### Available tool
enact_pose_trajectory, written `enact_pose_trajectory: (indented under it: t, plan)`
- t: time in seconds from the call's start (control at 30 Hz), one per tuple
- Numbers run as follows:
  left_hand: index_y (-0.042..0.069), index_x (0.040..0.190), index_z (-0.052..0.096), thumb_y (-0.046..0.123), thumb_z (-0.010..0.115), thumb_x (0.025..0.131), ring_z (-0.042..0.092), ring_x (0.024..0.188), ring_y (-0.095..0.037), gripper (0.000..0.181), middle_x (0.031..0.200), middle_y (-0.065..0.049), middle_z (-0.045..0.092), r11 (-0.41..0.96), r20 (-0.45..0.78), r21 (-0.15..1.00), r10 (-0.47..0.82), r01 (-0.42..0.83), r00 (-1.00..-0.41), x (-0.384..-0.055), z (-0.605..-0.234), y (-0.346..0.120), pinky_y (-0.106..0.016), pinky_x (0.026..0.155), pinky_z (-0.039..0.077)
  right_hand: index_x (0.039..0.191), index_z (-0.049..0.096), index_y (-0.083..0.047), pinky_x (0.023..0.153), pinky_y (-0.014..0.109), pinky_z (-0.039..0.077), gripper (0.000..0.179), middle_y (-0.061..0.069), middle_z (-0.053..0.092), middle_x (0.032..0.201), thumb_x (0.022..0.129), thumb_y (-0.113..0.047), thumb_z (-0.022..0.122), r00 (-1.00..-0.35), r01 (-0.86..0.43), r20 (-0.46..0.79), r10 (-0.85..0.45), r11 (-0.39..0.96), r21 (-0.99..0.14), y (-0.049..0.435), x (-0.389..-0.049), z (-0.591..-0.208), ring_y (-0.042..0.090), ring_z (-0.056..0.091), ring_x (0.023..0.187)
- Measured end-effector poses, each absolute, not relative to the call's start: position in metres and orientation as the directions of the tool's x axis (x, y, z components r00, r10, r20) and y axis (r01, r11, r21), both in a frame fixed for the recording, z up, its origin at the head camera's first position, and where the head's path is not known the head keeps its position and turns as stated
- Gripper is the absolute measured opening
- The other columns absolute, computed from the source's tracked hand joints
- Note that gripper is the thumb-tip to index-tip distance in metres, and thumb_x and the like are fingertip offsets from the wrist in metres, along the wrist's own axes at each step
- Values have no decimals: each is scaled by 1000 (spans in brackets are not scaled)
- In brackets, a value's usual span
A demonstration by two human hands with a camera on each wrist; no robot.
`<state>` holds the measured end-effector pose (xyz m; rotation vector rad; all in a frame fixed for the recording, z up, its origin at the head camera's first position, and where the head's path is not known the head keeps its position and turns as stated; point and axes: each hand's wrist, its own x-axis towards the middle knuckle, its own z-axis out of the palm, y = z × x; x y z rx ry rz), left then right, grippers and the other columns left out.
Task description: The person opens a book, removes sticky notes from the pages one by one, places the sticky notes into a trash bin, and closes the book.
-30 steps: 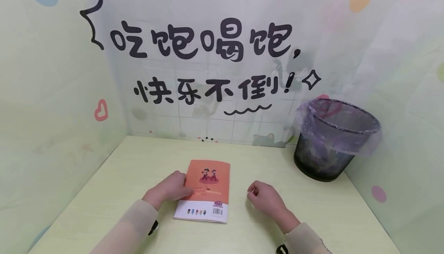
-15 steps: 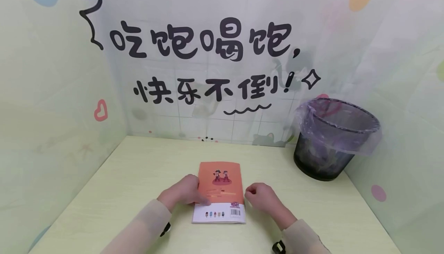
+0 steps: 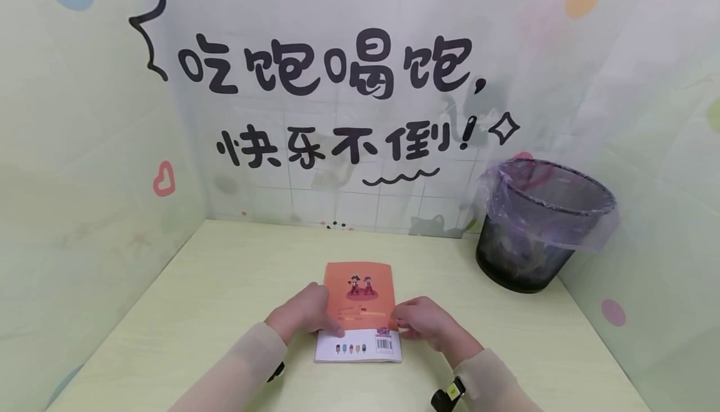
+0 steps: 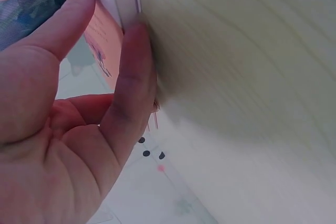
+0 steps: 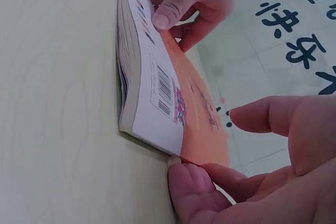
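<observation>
An orange and white paperback book (image 3: 364,284) lies on the pale table with its back cover up, showing two cartoon figures and a barcode. My left hand (image 3: 300,312) grips its left side, thumb (image 4: 73,11) over the cover and fingers at the page edges. At the opposite side is my right hand (image 3: 429,323). Its fingertips (image 5: 194,179) meet the book's right edge, while the thumb (image 5: 262,114) stays raised off the cover in the right wrist view. That view also shows the pages slightly fanned along the near edge.
A black bin (image 3: 517,262) with a purple plastic liner (image 3: 568,231) stands at the table's back right. Printed walls enclose the table (image 3: 185,312) on the left, back and right; the back wall (image 3: 337,206) carries large black characters.
My left hand has slid the book to the right and straightened it, mostly in the first half second. My right hand has moved slightly inward to the book's right edge.
</observation>
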<state>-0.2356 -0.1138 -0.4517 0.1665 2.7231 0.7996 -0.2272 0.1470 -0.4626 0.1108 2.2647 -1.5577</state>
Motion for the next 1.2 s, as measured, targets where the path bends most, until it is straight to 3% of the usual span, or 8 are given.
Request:
enact_pose_trajectory:
  t: [0.27,0.47,0.63,0.73,0.93,1.07,1.2]
  plan:
    - [-1,111,72,21,101,79,61,70,-20,49,90,-8,64,824,-246,565,211,37,-946,-236,-456,-119,-29,63,51,143,56,18,98,45,67,55,23,73,127,104,-18,69,-885,331,-391,-253,250,-910,149,-226,-464,25,74,108]
    - [2,112,75,19,101,78,62,80,-19,46,93,-5,68,789,-230,609,267,76,-936,-237,-461,-130,-35,75,58,123,66,4,67,29,65,37,13,80,101,104,-25,77,-894,278,-387,-227,397,-875,147,-221,-481,18,76,80]
    - [2,138,71,36,93,88,62,99,-20,65,112,-7,69,808,-181,566,314,163,-932,-241,-458,-150,-46,95,59,112,63,-3,52,23,57,32,11,79,89,101,-28,79,-915,237,-357,-185,470,-850,151,-218,-478,15,70,60]
    - [3,148,66,41,86,95,66,109,-21,68,125,-9,71,803,-142,564,325,194,-935,-243,-456,-169,-51,102,60,115,62,-3,48,23,54,33,10,79,87,100,-29,75,-929,213,-325,-178,461,-862,159,-220,-473,14,67,56]
    - [4,150,63,39,76,104,69,126,-32,59,144,-15,68,737,-60,629,364,248,-930,-240,-447,-210,-58,109,57,121,59,-1,49,27,57,33,9,80,89,102,-26,67,-955,170,-245,-164,373,-912,179,-224,-448,17,75,65]
    - [3,150,63,39,72,107,69,130,-36,57,146,-17,67,728,5,621,367,290,-930,-239,-442,-229,-61,110,56,114,57,-3,48,27,54,24,8,79,84,100,-21,65,-973,146,-200,-116,363,-920,193,-225,-423,18,75,64]
    - [3,148,65,35,71,108,70,129,-36,51,144,-17,68,720,54,619,360,315,-931,-239,-440,-240,-62,111,55,105,53,-5,43,26,43,18,9,78,80,99,-19,63,-985,108,-159,-75,452,-886,205,-222,-400,16,69,56]
